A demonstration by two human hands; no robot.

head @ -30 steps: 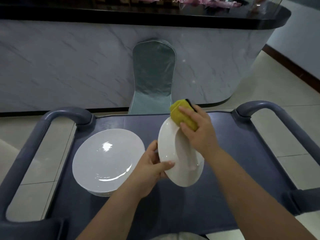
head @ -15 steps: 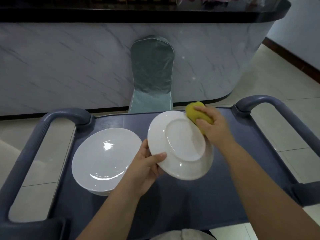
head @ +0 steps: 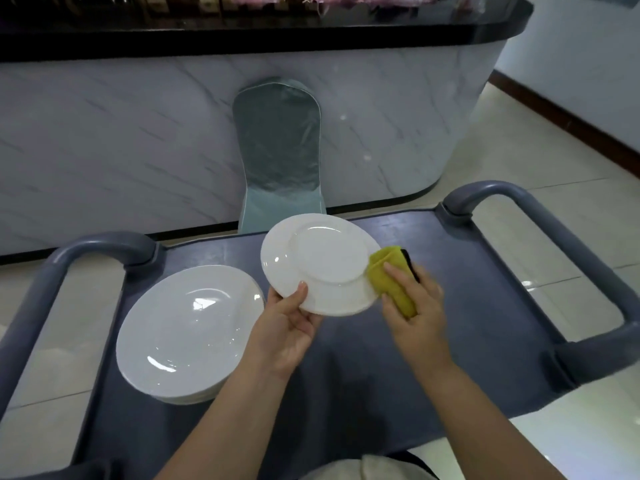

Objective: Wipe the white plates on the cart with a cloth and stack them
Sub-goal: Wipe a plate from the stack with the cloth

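Left hand, centre of frame, gripped the held plate by its lower-left rim: thumb on the face toward the camera, fingers hidden behind it. The plate was up off the cart, tilted, underside with the foot ring facing the camera, sitting upper centre of the frame. Right hand, just right of the plate, was closed round a folded yellow-green cloth, fingers across the top of it, a dark edge showing at the cloth's upper right. The cloth touched the plate's right rim, near the foot ring. Stack of plates sat on the cart at lower left of the frame, face up, glare spots on the top one; layered edges showed at its lower side, count not readable. Stack and held plate were near each other in the frame but apart. Cart top was dark blue-grey, with a grey looped handle at the left edge and another at the right edge. Beyond the cart, upper centre: a chair in a grey-green cover, backed against a marble-fronted bar with a black top. Pale tiled floor at the right of the frame.
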